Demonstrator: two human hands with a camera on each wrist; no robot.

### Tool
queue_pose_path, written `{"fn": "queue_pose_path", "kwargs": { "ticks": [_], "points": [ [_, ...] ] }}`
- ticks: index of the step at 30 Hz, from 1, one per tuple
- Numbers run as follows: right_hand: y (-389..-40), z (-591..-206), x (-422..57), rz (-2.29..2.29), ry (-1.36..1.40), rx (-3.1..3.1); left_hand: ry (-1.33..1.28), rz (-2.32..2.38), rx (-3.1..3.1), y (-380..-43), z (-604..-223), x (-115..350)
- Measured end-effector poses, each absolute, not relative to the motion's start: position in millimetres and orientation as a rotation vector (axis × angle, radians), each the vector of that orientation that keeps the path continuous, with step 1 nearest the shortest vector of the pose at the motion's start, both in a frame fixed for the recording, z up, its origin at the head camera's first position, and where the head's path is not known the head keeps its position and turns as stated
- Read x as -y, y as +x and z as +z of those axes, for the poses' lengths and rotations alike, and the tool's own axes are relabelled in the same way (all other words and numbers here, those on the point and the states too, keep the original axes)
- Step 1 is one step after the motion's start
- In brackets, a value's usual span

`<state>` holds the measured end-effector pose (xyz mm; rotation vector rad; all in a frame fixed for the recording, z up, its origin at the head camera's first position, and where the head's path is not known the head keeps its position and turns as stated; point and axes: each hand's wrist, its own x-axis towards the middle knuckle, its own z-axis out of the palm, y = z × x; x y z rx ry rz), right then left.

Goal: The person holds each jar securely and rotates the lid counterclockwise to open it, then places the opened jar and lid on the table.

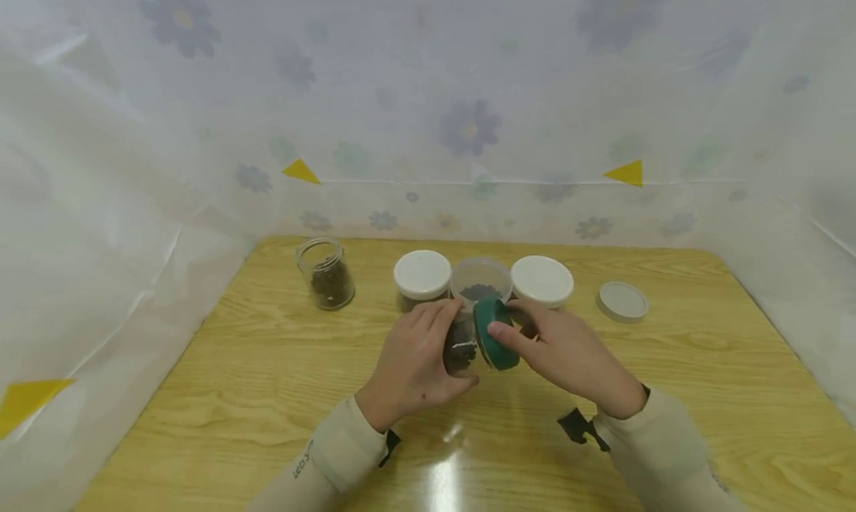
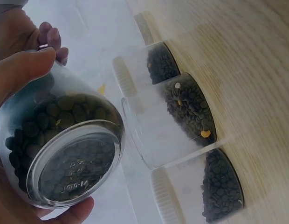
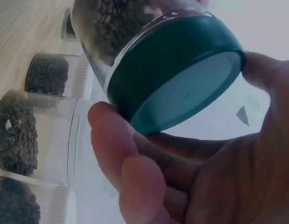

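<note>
A clear glass jar [image 2: 72, 154] with dark flat pellets inside is held tilted above the table, in front of a row of tubs. My left hand [image 1: 417, 360] grips the jar's body, thumb on the near side. On the jar's mouth is a green lid [image 3: 177, 70], and my right hand [image 1: 568, 348] pinches its rim between thumb and fingers. Just behind the hands stands an uncovered plastic tub [image 1: 481, 274], partly filled with dark pellets and a few pale and orange bits. A white-lidded tub [image 1: 423, 274] stands left of it, another white-lidded tub [image 1: 543, 280] right of it.
At the back left of the wooden table [image 1: 281, 393] is an uncovered glass jar [image 1: 328, 278] with dark contents. A loose white lid [image 1: 623, 302] lies right of the tubs. Flowered plastic sheeting [image 1: 414, 111] surrounds the table at the back and sides.
</note>
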<state>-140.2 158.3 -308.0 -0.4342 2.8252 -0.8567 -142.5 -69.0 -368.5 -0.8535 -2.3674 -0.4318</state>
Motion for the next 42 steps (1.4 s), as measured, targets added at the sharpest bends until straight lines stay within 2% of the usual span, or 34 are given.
{"fn": "queue_pose_path", "kwargs": {
  "ticks": [11, 23, 31, 42],
  "points": [
    [-142, -313, -166, -1.030, -0.735, -2.745, -0.859, -0.545, 2.414, -140, -364, 69],
    [-140, -318, -170, -1.055, -0.858, -2.702, -0.836, -0.586, 2.428, -141, -366, 72],
    [-137, -315, -171, -1.146, -0.664, -2.817, -0.822, -0.578, 2.422, -140, -365, 71],
    [-132, -308, -160, -0.867, -0.413, -2.875, -0.855, -0.531, 2.384, -140, -370, 69]
  ]
}}
